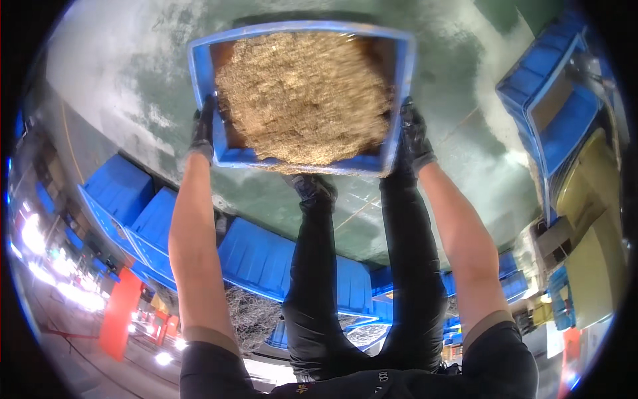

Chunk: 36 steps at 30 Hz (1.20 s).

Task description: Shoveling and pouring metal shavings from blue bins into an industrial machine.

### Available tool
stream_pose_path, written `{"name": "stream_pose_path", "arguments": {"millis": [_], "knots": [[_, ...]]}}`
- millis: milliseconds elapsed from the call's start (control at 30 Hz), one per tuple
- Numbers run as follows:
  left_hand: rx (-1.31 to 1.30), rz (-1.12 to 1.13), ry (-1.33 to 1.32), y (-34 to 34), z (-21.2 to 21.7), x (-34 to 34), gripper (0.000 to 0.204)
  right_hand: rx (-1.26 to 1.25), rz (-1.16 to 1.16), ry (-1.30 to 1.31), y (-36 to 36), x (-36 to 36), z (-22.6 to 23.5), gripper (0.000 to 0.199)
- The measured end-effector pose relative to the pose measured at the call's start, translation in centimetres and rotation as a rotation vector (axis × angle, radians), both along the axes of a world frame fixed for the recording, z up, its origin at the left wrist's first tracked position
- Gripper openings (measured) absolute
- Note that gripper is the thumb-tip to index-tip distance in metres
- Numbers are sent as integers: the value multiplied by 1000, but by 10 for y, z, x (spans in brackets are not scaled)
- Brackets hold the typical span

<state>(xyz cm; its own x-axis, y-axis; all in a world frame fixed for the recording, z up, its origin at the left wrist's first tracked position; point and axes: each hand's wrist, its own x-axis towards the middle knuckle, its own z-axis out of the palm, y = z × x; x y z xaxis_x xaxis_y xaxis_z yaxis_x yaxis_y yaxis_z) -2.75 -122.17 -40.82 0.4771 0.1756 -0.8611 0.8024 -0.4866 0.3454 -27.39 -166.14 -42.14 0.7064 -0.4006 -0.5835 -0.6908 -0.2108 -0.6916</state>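
A blue plastic bin (pixel 302 27) is held out in front of me, above the floor. Inside it lies a heap of small golden metal-looking pieces (pixel 302 100), too fine and blurred to tell their kind. My left hand (pixel 204 130), in a dark glove, grips the bin's left side. On the opposite side my right hand (pixel 413 133), gloved the same way, grips the right wall. The fingers of both hands are partly hidden by the bin's sides.
Several blue bins (pixel 266 256) stand in a row behind my legs, one with a tangle of grey metal strands (pixel 249 319). Another blue bin (pixel 531 100) is tilted at the right, beside a yellowish machine (pixel 588 226). The green floor (pixel 458 73) has pale worn patches. An orange panel (pixel 121 312) shows at lower left.
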Motion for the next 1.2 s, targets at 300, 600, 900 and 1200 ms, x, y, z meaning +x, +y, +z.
{"name": "stream_pose_path", "arguments": {"millis": [300, 600, 900, 1200], "knots": [[-31, -21, -131, -7, 28, 35, 75, -210, -93, -170, 6, 8, 27, 24], [25, 139, -519, 64, 99, -64, 42, 848, -723, 191, 6, 60, 81, 50], [-481, 1434, 70, -127, 134, -340, 33, 462, 71, 124, 25, 72, 100, 82], [-573, 1535, 211, -327, 161, -390, 28, 755, -307, 344, 3, 52, 65, 66]]}}
